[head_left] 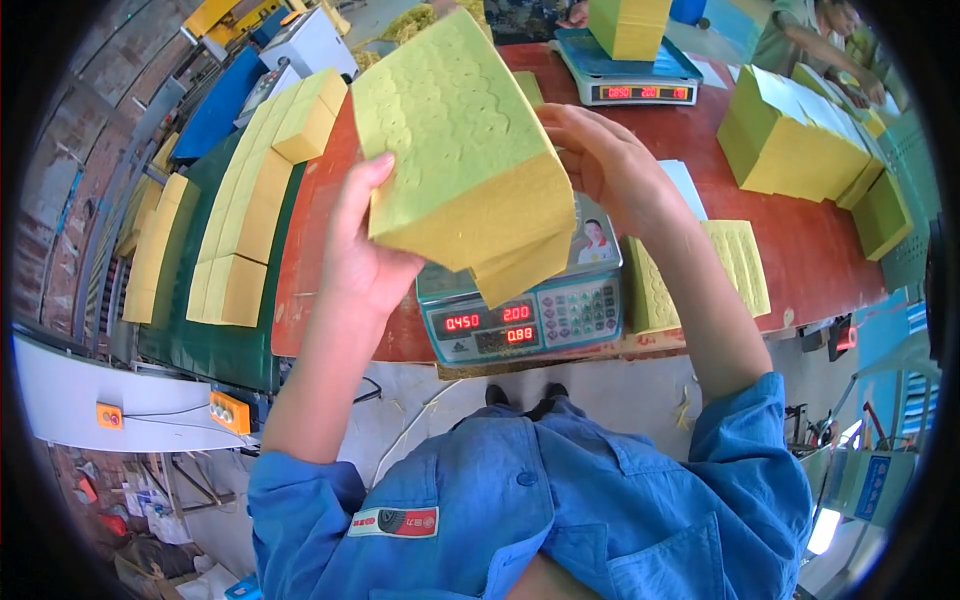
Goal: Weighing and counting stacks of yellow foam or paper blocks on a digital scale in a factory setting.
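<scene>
A thick stack of yellow embossed paper [450,130] is held up, tilted, above a digital scale [520,315]. Some loose sheets hang askew at its lower edge. My left hand [370,250] supports it from the left, thumb on the top face, other fingers hidden underneath. Against the stack's right side rests my right hand [615,165], its fingers bent along the edge and partly hidden. The scale's red digits are lit, and the stack covers much of its pan. Right of the scale lies another embossed yellow stack [735,265], partly behind my right forearm.
The red table [800,260] carries a second scale [630,80] with a yellow block on it. Large yellow stacks [790,140] stand at right, near another person [815,45]. On the left, rows of yellow stacks [240,205] lie on a green conveyor belt [180,345].
</scene>
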A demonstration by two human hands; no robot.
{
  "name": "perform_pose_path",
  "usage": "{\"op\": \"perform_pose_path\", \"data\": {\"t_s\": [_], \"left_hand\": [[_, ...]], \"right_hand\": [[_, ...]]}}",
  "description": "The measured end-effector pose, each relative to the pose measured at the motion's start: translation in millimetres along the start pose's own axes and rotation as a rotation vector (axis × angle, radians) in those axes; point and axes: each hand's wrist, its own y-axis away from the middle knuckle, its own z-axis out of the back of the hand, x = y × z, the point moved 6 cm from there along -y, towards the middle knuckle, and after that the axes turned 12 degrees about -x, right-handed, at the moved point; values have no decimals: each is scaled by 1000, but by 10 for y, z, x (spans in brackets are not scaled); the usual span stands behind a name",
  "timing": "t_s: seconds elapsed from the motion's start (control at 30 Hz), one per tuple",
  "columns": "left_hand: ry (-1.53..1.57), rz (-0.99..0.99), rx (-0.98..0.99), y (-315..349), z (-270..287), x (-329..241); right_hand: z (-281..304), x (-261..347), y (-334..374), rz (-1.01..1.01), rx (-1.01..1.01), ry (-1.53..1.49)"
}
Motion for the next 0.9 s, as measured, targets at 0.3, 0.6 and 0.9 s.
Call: {"op": "perform_pose_path", "data": {"t_s": [0.3,0.6,0.9], "left_hand": [[-364,38,60,-111,-58,101],[-458,1,44,-54,-27,138],[-633,-152,-53,-8,-47,109]], "right_hand": [[99,-181,-167,-54,12,199],[135,-281,-190,-39,26,237],[158,-315,-221,5,12,250]]}}
